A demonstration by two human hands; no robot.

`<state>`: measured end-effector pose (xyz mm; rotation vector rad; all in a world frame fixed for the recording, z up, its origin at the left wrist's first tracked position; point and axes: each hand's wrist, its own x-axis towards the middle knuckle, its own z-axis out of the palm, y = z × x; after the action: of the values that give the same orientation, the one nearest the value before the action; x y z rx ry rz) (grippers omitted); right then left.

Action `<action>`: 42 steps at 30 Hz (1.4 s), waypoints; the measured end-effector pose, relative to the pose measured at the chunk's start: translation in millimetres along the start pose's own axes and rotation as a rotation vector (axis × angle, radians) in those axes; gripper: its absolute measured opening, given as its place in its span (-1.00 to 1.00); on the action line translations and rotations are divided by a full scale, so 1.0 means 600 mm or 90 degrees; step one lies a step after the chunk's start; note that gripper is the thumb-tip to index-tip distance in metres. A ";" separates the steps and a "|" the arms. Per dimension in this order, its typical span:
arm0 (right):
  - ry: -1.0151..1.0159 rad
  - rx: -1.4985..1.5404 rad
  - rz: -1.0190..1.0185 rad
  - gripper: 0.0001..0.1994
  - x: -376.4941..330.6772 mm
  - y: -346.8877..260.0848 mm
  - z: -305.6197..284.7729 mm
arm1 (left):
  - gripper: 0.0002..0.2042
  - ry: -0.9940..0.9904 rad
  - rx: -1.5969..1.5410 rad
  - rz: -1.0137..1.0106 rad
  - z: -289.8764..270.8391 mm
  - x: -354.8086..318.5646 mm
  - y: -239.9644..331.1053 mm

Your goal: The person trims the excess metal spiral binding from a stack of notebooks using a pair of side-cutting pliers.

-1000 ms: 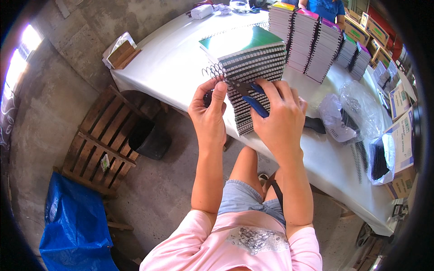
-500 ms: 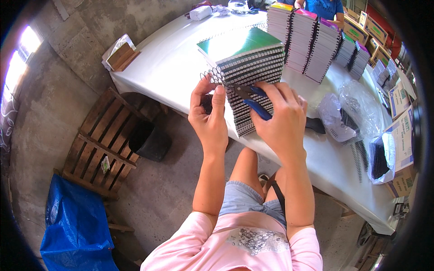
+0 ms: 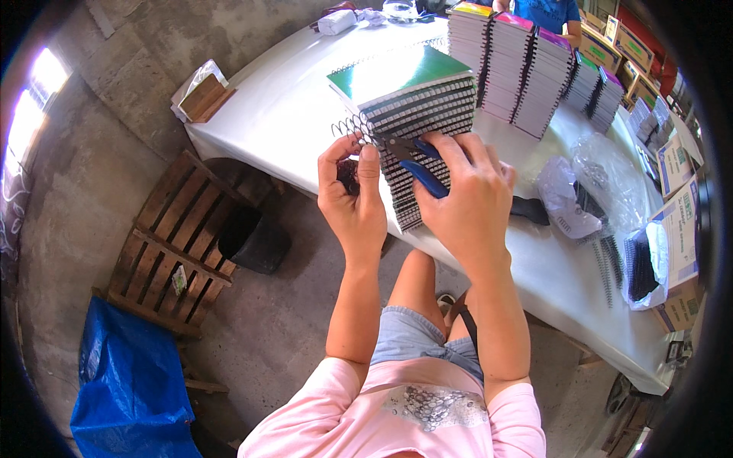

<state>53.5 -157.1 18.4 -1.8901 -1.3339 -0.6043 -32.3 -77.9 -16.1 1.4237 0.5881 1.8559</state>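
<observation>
A stack of spiral-bound notebooks with a green top cover stands at the near edge of the white-covered table. A loose black spiral coil end sticks out at the stack's left corner. My left hand is closed at this coil end, thumb and forefinger against it, with something dark, hard to make out, in the curl of its fingers. In my right hand are blue-handled cutting pliers, their jaws pointing left at the coil beside my left fingertips. Whether the jaws touch the wire I cannot tell.
Taller stacks of bound notebooks stand behind to the right, with a person in blue beyond. Plastic bags, loose black coils and cartons lie at right. A black bin and wooden pallet are left below.
The pliers and my right hand have shifted slightly left and tilted. More of the loose coil end shows above my left fingers, which stay nearly in place.
</observation>
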 end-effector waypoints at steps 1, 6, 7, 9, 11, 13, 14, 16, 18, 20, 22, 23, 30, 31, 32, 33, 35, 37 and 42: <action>-0.005 0.036 0.006 -0.60 0.000 0.002 0.000 | -0.86 -0.006 0.007 -0.004 -0.001 0.000 0.000; 0.013 0.088 -0.006 -0.66 0.003 0.001 0.003 | -0.87 -0.014 0.053 0.022 -0.006 0.001 -0.004; 0.002 0.099 0.004 -0.65 0.002 0.008 0.009 | -0.87 -0.019 0.052 0.012 -0.005 0.000 -0.003; -0.011 0.112 0.015 -0.65 0.001 0.013 0.013 | -0.87 -0.022 0.053 0.002 -0.004 0.000 -0.002; -0.003 0.110 0.022 -0.71 0.000 0.013 0.015 | -0.86 -0.019 0.052 0.022 -0.001 0.000 0.000; 0.010 0.119 0.019 -0.74 0.001 0.011 0.018 | -0.86 0.001 0.089 0.053 0.002 -0.001 -0.001; 0.022 0.128 0.017 -0.76 0.002 0.011 0.018 | -0.86 0.020 0.127 0.084 0.003 -0.002 -0.002; 0.004 0.124 0.019 -0.75 0.002 0.007 0.013 | -0.87 0.057 0.205 0.205 0.002 -0.004 -0.005; -0.014 0.119 0.023 -0.74 0.003 0.005 0.010 | -0.88 0.092 0.282 0.326 0.000 -0.004 -0.003; -0.022 0.130 0.041 -0.74 0.004 0.003 0.009 | -0.87 0.119 0.281 0.315 -0.007 -0.008 0.005; -0.006 0.117 0.028 -0.70 0.000 0.012 0.015 | -0.85 0.110 -0.229 -0.080 -0.005 -0.013 0.031; 0.008 0.104 0.014 -0.66 -0.001 0.017 0.016 | -0.84 0.087 -0.460 -0.227 -0.016 -0.005 0.027; 0.009 0.052 0.009 -0.56 -0.004 0.009 -0.011 | -0.74 0.135 -0.652 -0.483 -0.039 0.028 0.030; 0.020 0.046 0.002 -0.55 -0.002 0.008 -0.013 | -0.72 0.106 -0.648 -0.462 -0.038 0.031 0.030; 0.031 0.041 -0.005 -0.54 -0.001 0.007 -0.013 | -0.72 0.107 -0.648 -0.462 -0.039 0.032 0.029; 0.032 0.041 -0.007 -0.54 0.001 0.005 -0.013 | -0.70 0.083 -0.622 -0.449 -0.040 0.034 0.027; 0.039 0.028 -0.005 -0.54 0.005 0.002 -0.013 | -0.64 0.048 -0.565 -0.437 -0.041 0.037 0.021; 0.034 0.020 -0.004 -0.53 0.006 0.000 -0.013 | -0.67 -0.016 -0.502 -0.361 -0.037 0.037 0.015; 0.026 0.013 0.001 -0.53 0.008 -0.001 -0.010 | -0.76 -0.053 -0.369 -0.254 -0.006 0.035 0.020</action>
<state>54.7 -158.8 25.7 -1.8529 -1.3068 -0.6231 -42.1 -69.2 4.8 0.9129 0.2343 1.4749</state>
